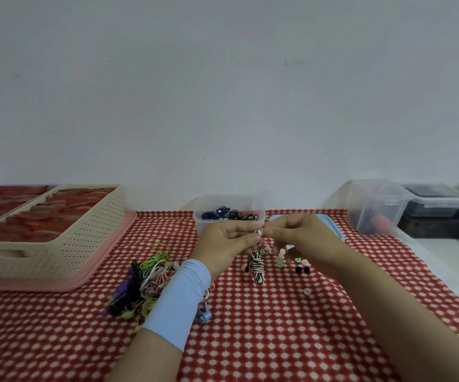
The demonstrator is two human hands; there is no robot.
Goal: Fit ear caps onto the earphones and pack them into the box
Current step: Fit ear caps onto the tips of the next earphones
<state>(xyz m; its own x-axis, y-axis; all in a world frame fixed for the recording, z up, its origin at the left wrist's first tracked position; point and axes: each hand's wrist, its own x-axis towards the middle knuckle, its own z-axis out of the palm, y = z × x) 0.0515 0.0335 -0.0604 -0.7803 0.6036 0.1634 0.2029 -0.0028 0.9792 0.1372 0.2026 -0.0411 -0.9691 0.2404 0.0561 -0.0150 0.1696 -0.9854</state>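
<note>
My left hand (229, 242) grips the earbud end of a black-and-white striped earphone, whose coiled cable (257, 267) hangs below it over the table. My right hand (295, 234) pinches a small white ear cap (259, 232) right against that earbud. Loose ear caps (291, 261) in white, green and black lie scattered on the cloth just under my right hand. A tangle of coloured earphones (147, 279) lies left of my left wrist. A clear plastic box (229, 213) with dark earphones inside stands just behind my hands.
A cream woven basket (57, 238) filled with red packets sits on a pink tray (43, 283) at the left. Clear lidded containers (374, 206) and a dark box (438, 224) stand at the back right. A blue lid (330, 224) lies behind my right hand.
</note>
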